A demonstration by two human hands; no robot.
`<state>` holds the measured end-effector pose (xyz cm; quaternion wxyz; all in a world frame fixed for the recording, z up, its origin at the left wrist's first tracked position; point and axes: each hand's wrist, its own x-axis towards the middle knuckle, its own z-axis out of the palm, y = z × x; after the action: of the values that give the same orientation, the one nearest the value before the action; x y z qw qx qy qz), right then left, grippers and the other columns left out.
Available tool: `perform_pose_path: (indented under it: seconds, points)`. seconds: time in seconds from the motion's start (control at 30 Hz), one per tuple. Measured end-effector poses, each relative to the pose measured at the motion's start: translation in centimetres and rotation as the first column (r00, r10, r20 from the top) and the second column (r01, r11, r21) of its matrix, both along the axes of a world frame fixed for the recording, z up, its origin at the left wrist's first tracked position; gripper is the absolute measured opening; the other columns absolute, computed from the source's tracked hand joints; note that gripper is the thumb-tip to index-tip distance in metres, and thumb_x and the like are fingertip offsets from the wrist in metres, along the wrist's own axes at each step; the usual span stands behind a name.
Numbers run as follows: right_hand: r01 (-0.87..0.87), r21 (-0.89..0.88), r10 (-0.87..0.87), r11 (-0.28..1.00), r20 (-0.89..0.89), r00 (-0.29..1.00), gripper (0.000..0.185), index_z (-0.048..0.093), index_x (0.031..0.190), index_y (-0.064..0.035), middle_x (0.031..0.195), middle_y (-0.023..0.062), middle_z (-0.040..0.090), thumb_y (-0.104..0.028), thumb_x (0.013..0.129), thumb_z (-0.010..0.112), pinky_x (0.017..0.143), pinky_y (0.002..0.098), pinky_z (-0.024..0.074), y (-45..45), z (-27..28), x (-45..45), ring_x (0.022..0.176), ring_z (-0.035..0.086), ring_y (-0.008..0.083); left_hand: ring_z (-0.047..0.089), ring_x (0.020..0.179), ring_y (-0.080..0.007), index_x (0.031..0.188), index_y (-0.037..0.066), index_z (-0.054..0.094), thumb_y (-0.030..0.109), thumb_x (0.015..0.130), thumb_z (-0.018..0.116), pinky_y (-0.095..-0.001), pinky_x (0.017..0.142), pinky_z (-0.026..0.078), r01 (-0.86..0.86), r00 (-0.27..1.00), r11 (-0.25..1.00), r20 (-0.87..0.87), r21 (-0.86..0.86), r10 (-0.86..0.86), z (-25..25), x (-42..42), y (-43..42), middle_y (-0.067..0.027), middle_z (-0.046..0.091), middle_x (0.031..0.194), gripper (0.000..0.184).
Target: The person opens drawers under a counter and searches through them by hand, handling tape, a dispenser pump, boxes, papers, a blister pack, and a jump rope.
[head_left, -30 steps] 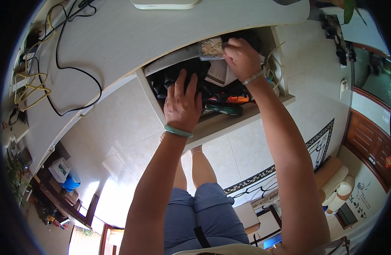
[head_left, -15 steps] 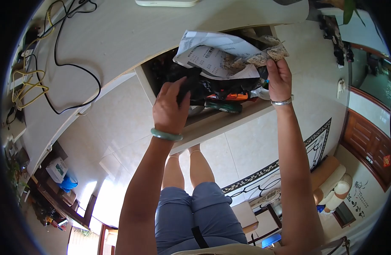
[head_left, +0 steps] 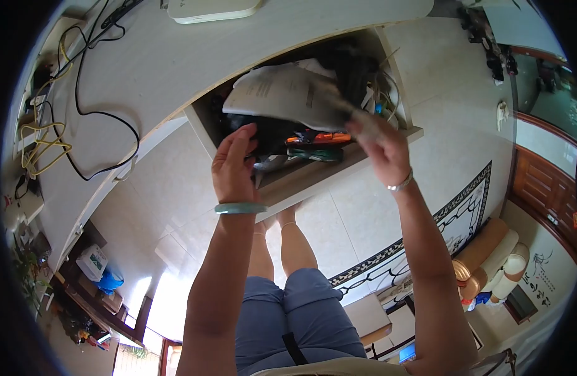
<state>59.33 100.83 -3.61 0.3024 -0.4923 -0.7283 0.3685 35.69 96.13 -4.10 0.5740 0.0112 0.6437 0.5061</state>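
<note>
Below the desk top, an open drawer (head_left: pixel 338 164) holds black bags, a printed paper (head_left: pixel 270 94), an orange item (head_left: pixel 326 136) and a dark green item (head_left: pixel 315 153). At the drawer's left side, my left hand (head_left: pixel 235 166), with a green bangle at the wrist, has its fingers closed at the edge of the black material (head_left: pixel 266 135). My right hand (head_left: pixel 385 150) is over the drawer's right part, blurred by motion, beside the right end of the paper. A blurred speckled item seems to lie by its fingertips; whether the hand grips it is unclear.
On the desk top (head_left: pixel 176 69) lie a black cable (head_left: pixel 103 113), a yellow cable (head_left: pixel 44 150) and a white device (head_left: pixel 213 9). Pale cords (head_left: pixel 395 94) sit at the drawer's right end. My legs are below the drawer.
The printed paper has been raised out from the drawer's contents and now lies tilted across them. My right hand has moved lower and left since half a second ago. My left hand has shifted slightly left.
</note>
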Motion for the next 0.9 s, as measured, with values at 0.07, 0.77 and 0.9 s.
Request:
perform_pose_path:
  seconds: [0.07, 0.77, 0.9]
  points:
    - [0.000, 0.048, -0.002, 0.999, 0.045, 0.999, 0.017, 0.064, 0.096, -0.0054, 0.093, 0.0113, 0.065, 0.000, 0.080, 0.061, 0.072, 0.0322, 0.0489, 1.8, 0.7, 0.4, 0.082, 0.063, 0.0261, 0.052, 0.088, -0.0089, 0.109, 0.007, 0.060, 0.027, 0.087, 0.058, -0.0211, 0.072, 0.036, 0.068, 0.997, 0.997, -0.039, 0.028, -0.067, 0.5, 0.0, -0.4, -0.0045, 0.063, 0.105, 0.030]
    - [0.300, -0.602, -0.261, 0.740, 0.155, 0.953, 0.036, 0.058, 0.103, -0.0002, 0.090, 0.0077, 0.065, -0.033, 0.088, 0.055, 0.065, 0.0253, 0.0516, 11.3, -0.6, 1.6, 0.077, 0.062, 0.0145, 0.057, 0.098, -0.0181, 0.111, 0.005, 0.051, 0.023, 0.093, 0.052, -0.0340, 0.082, 0.049, -0.075, 0.972, 0.994, 0.229, 0.077, 0.056, -1.1, -0.2, -5.9, -0.0078, 0.059, 0.105, 0.025]
    - [0.424, 0.039, -0.381, 0.905, 0.520, 0.764, 0.029, 0.058, 0.104, -0.0048, 0.084, 0.0132, 0.063, -0.023, 0.082, 0.059, 0.072, 0.0366, 0.0497, 10.1, -1.9, 2.2, 0.078, 0.061, 0.0289, 0.060, 0.090, -0.0170, 0.110, 0.003, 0.053, 0.022, 0.094, 0.051, -0.0314, 0.076, 0.053, -0.089, 0.984, 0.993, 0.162, 0.084, 0.075, -0.7, -1.1, -7.3, -0.0086, 0.061, 0.099, 0.025]
